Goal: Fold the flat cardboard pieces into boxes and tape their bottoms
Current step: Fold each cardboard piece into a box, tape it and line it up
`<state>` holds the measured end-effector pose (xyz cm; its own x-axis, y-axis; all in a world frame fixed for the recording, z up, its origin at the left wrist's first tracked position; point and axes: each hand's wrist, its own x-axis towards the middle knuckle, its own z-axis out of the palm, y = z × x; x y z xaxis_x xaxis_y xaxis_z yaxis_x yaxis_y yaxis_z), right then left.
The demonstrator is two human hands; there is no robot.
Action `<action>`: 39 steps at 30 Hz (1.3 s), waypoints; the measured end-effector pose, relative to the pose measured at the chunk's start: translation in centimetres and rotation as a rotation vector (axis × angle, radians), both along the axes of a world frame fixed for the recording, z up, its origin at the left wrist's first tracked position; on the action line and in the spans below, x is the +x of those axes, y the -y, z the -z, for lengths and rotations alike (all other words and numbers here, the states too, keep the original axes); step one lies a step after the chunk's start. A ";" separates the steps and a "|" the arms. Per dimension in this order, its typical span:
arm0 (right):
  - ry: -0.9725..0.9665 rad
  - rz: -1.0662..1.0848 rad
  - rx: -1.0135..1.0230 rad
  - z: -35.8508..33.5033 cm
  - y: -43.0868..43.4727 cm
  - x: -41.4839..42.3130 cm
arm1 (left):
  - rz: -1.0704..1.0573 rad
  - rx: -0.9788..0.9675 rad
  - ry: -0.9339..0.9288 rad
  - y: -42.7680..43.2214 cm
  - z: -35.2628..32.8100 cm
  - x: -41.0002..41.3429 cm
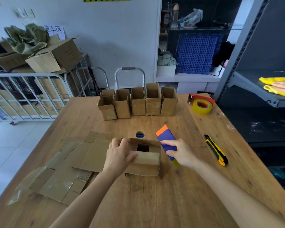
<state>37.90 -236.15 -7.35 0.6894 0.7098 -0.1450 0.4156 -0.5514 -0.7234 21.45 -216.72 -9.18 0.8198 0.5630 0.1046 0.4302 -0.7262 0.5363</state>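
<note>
A half-folded cardboard box [143, 167] stands in the middle of the wooden table [155, 203], its flaps partly turned in with a dark gap between them. My left hand [118, 153] grips the box's left side, thumb on the near flap. My right hand [181, 153] rests on a blue and orange block [165, 137] beside the box, its forefinger touching the box's far right corner. Several flat cardboard pieces [61, 171] lie to the left. Several folded boxes [137, 102] stand in a row at the back. A yellow tape roll in a red dispenser [201, 105] sits at the far right.
A yellow and black utility knife [216, 150] lies right of my right hand. A round hole [139, 134] opens in the table behind the box. Metal carts with cartons stand at the left. Another person's hand with a yellow cloth [276, 86] is on a shelf at the right.
</note>
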 end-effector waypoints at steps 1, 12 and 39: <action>0.016 -0.003 -0.025 0.1 0.1 0.0 | -0.013 0.062 0.022 0.1 0.2 0.0; -0.354 0.238 0.358 -2.2 1.6 0.9 | 0.198 0.194 0.138 0.7 1.4 -0.7; -0.580 -0.057 0.324 -1.4 0.1 0.5 | 0.228 0.100 -0.115 1.3 3.7 -3.0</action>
<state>38.38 -236.27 -5.95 0.5238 0.8129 -0.2546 -0.0692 -0.2573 -0.9639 18.43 -218.04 -12.89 0.9339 0.3540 0.0493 0.3034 -0.8581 0.4144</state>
